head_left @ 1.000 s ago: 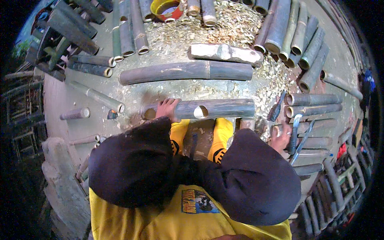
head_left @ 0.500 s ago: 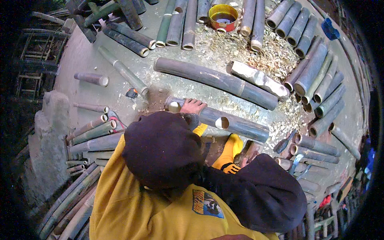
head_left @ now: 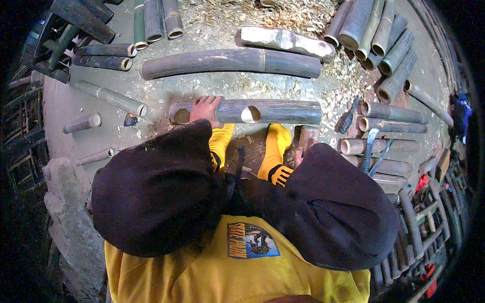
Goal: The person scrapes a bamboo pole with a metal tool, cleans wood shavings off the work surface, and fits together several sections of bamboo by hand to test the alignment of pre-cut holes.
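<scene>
A dark bamboo tube [head_left: 288, 112] with two round openings cut in its upper side lies crosswise in front of my feet. My left hand [head_left: 206, 110] rests over it between the two openings, its fingers bent around the wall. Low on the right, my right hand [head_left: 300, 155] is mostly hidden behind my knee. It is beside a short brownish round piece of wood or bamboo [head_left: 308, 134]; whether it grips that piece does not show. My feet in yellow socks [head_left: 277, 146] are close against the tube's near side.
A longer bamboo tube [head_left: 202, 63] and a pale carved log [head_left: 288, 41] lie beyond, among wood shavings [head_left: 212, 20]. A dark-handled tool [head_left: 347, 117] and a blade [head_left: 370, 146] lie right, near stacked bamboo [head_left: 394, 112]. A small orange-black tape measure [head_left: 130, 119] sits left.
The view has swung left-to-right and down, so both knees now show. My left hand still holds the tube, and the tube lies more level in view. The right hand remains low beside my knee.
</scene>
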The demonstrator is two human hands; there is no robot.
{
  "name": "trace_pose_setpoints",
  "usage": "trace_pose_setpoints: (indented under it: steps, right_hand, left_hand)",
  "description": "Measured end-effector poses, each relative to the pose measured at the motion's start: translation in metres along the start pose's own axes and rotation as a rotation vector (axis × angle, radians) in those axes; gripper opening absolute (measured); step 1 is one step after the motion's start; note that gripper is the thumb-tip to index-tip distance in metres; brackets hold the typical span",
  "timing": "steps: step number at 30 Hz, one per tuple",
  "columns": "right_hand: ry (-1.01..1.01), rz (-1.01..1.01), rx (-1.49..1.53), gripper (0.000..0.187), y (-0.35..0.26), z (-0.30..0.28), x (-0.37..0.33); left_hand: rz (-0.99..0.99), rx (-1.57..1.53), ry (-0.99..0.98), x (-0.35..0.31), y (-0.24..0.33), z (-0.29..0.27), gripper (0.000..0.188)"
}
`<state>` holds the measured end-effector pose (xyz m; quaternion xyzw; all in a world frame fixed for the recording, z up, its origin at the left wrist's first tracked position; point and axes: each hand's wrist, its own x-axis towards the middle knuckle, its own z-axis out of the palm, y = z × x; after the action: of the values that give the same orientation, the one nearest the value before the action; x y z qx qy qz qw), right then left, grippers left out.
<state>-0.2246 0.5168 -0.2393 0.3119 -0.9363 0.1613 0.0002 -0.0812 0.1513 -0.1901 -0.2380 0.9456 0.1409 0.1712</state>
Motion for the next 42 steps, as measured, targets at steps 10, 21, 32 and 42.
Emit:
trace_pose_setpoints:
  steps: [10, 21, 32, 42]
  right_hand:
    - [-0.021, 0.021, 0.006, 0.042, 0.002, -0.008, -0.003]
    - [-0.036, -0.035, 0.002, 0.041, -0.006, 0.000, -0.009]
    - [0.057, 0.042, -0.018, 0.040, -0.010, 0.013, 0.005]
    - [0.251, 0.131, 0.390, 0.045, -0.062, -0.067, 0.108]
  left_hand:
    - [0.018, -0.068, 0.063, 0.003, 0.010, -0.004, 0.081]
    - [0.084, 0.037, 0.192, 0.001, -0.015, 0.017, 0.079]
    - [-0.006, 0.008, -0.052, -0.002, -0.027, 0.030, 0.092]
    - [-0.101, -0.747, 0.369, 0.029, -0.042, 0.015, 0.073]
